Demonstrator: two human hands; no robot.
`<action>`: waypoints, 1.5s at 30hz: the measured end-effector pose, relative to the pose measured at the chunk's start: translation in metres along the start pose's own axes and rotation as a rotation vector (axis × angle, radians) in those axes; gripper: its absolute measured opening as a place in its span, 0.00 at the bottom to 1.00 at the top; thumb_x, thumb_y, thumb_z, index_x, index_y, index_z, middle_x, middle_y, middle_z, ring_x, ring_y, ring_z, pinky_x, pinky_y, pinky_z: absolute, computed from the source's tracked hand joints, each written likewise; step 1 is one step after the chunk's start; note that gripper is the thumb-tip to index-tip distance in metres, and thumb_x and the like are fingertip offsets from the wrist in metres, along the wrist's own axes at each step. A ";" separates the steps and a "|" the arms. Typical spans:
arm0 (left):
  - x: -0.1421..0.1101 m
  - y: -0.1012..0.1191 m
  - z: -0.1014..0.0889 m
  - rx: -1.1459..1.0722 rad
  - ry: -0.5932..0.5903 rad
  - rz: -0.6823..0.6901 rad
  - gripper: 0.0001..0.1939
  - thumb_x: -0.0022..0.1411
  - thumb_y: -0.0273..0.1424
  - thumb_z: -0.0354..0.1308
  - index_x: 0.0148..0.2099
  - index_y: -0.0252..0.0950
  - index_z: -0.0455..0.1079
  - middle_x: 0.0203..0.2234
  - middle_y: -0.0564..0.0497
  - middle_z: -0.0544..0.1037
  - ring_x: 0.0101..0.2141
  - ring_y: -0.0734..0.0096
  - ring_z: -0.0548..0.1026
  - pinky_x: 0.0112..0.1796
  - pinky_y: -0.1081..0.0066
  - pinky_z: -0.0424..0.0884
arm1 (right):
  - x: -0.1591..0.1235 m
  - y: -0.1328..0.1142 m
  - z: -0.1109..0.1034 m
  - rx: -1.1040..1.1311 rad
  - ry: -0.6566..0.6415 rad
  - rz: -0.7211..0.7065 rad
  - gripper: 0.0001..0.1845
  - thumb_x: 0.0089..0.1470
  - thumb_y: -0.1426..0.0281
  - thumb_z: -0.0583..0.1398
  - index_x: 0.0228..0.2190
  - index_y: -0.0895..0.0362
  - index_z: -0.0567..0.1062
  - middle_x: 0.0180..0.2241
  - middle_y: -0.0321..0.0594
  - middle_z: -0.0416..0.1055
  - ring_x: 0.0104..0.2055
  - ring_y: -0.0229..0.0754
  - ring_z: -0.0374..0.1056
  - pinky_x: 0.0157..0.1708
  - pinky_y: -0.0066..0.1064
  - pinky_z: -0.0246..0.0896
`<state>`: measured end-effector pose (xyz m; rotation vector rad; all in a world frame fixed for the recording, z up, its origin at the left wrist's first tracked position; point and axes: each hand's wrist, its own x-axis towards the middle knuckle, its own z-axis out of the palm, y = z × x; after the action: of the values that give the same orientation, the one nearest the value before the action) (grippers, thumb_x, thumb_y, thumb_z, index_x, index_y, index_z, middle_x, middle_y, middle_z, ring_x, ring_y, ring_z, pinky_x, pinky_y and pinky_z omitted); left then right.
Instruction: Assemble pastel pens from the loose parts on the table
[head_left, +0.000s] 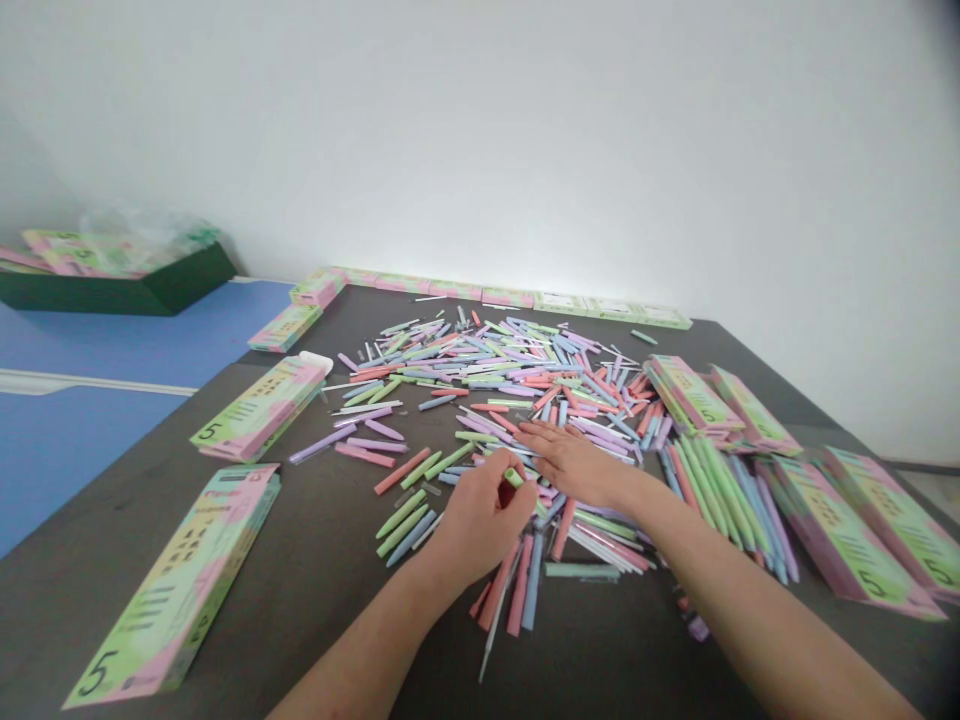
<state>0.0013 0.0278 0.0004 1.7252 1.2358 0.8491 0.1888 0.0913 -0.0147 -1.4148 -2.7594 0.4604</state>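
My left hand is closed around a light green pen barrel, whose hollow end shows between thumb and fingers. Just beyond it, my right hand reaches palm down into the pile of pen parts, fingers extended; whatever lies under the palm is hidden. Pink, blue, green and purple barrels and thin white refills make up this loose heap. Close to my left wrist lie green pen barrels. Below the hands, a white refill rests beside red and blue barrels.
Printed pen boxes stand at the left and right of the dark table. A row of boxes lines its back edge. Sorted barrels lie beside my right forearm. A dark green tray sits on a blue surface.
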 end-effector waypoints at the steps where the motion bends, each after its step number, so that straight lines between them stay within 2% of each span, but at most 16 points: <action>1: 0.000 0.000 0.000 0.002 -0.009 0.003 0.04 0.59 0.31 0.51 0.31 0.38 0.62 0.16 0.60 0.63 0.18 0.76 0.61 0.23 0.75 0.53 | 0.001 0.004 -0.004 0.043 0.020 -0.008 0.28 0.59 0.71 0.46 0.60 0.58 0.63 0.64 0.47 0.55 0.65 0.49 0.51 0.62 0.48 0.47; 3: -0.001 0.001 0.001 0.008 -0.026 0.000 0.04 0.60 0.31 0.51 0.32 0.38 0.62 0.15 0.60 0.62 0.18 0.77 0.60 0.23 0.75 0.53 | 0.007 0.015 -0.014 0.118 0.088 0.020 0.28 0.56 0.74 0.46 0.58 0.61 0.65 0.62 0.48 0.59 0.64 0.46 0.55 0.62 0.42 0.49; 7: -0.003 0.003 0.003 0.024 -0.048 -0.005 0.02 0.59 0.30 0.50 0.33 0.38 0.62 0.15 0.61 0.62 0.17 0.78 0.60 0.23 0.75 0.52 | 0.028 0.040 -0.028 0.105 0.219 0.158 0.34 0.50 0.78 0.47 0.60 0.61 0.61 0.61 0.47 0.60 0.63 0.47 0.56 0.61 0.43 0.52; 9: -0.003 0.003 0.003 0.038 -0.054 -0.009 0.02 0.58 0.29 0.50 0.33 0.37 0.62 0.15 0.61 0.63 0.17 0.78 0.60 0.23 0.75 0.52 | 0.043 0.049 -0.026 0.026 0.204 0.201 0.36 0.51 0.78 0.46 0.62 0.66 0.56 0.62 0.53 0.58 0.63 0.49 0.56 0.60 0.44 0.53; 11: -0.004 0.003 0.003 0.047 -0.063 -0.009 0.02 0.59 0.29 0.50 0.33 0.37 0.63 0.16 0.60 0.64 0.17 0.78 0.60 0.23 0.75 0.52 | 0.060 0.055 -0.020 -0.013 0.184 0.181 0.36 0.52 0.77 0.47 0.63 0.67 0.53 0.63 0.53 0.54 0.65 0.50 0.52 0.62 0.44 0.50; 13: -0.003 0.002 0.003 0.049 -0.071 -0.009 0.03 0.59 0.30 0.50 0.33 0.37 0.63 0.16 0.60 0.64 0.18 0.78 0.60 0.23 0.75 0.52 | 0.075 0.057 -0.012 -0.036 0.162 0.142 0.36 0.52 0.77 0.47 0.63 0.65 0.54 0.64 0.50 0.53 0.67 0.48 0.47 0.64 0.44 0.45; 16: -0.003 0.001 0.002 0.055 -0.071 -0.021 0.03 0.59 0.30 0.50 0.33 0.37 0.63 0.16 0.60 0.64 0.18 0.78 0.61 0.23 0.75 0.51 | 0.087 0.056 -0.002 -0.073 0.118 0.112 0.34 0.52 0.78 0.47 0.62 0.66 0.58 0.64 0.51 0.53 0.67 0.48 0.46 0.64 0.43 0.43; 22: -0.002 0.002 0.001 0.040 -0.067 -0.015 0.02 0.59 0.29 0.50 0.32 0.37 0.62 0.16 0.60 0.63 0.18 0.77 0.61 0.23 0.75 0.52 | 0.067 0.038 0.007 -0.124 0.075 0.068 0.32 0.56 0.75 0.48 0.62 0.64 0.57 0.66 0.51 0.48 0.67 0.51 0.45 0.64 0.48 0.43; 30: -0.003 0.000 0.003 0.025 -0.066 -0.020 0.04 0.60 0.31 0.50 0.33 0.36 0.64 0.16 0.59 0.65 0.19 0.76 0.62 0.24 0.75 0.54 | 0.036 0.000 0.007 -0.113 0.043 -0.031 0.31 0.58 0.74 0.46 0.62 0.66 0.57 0.65 0.53 0.51 0.67 0.50 0.48 0.64 0.47 0.45; 34: -0.003 0.001 0.002 0.031 -0.065 -0.023 0.03 0.60 0.30 0.50 0.33 0.37 0.64 0.16 0.59 0.64 0.19 0.76 0.61 0.24 0.75 0.53 | 0.031 -0.003 -0.004 -0.001 -0.001 -0.087 0.32 0.55 0.77 0.47 0.61 0.66 0.59 0.64 0.52 0.54 0.66 0.47 0.49 0.63 0.42 0.47; 36: -0.004 0.002 0.002 0.030 -0.065 -0.020 0.03 0.59 0.30 0.50 0.33 0.37 0.63 0.15 0.60 0.63 0.18 0.77 0.61 0.24 0.75 0.53 | 0.035 -0.001 -0.015 0.054 0.000 -0.067 0.32 0.54 0.77 0.47 0.61 0.65 0.60 0.63 0.51 0.56 0.65 0.47 0.52 0.62 0.42 0.50; 41: -0.004 0.002 0.002 0.008 -0.085 -0.024 0.04 0.60 0.30 0.50 0.33 0.37 0.64 0.16 0.60 0.63 0.18 0.77 0.60 0.23 0.76 0.52 | 0.067 0.017 -0.043 0.088 0.139 0.134 0.33 0.49 0.80 0.48 0.57 0.62 0.66 0.59 0.45 0.63 0.61 0.46 0.59 0.61 0.39 0.52; 45: -0.003 0.000 0.000 -0.013 -0.085 -0.034 0.04 0.60 0.30 0.50 0.33 0.37 0.63 0.15 0.61 0.61 0.17 0.78 0.58 0.23 0.76 0.51 | 0.093 0.052 -0.058 0.073 0.206 0.269 0.35 0.48 0.81 0.47 0.60 0.67 0.61 0.61 0.49 0.60 0.64 0.50 0.55 0.62 0.42 0.49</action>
<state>0.0004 0.0249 -0.0001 1.7076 1.1973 0.7544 0.1830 0.2093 0.0156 -1.7165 -2.3811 0.3889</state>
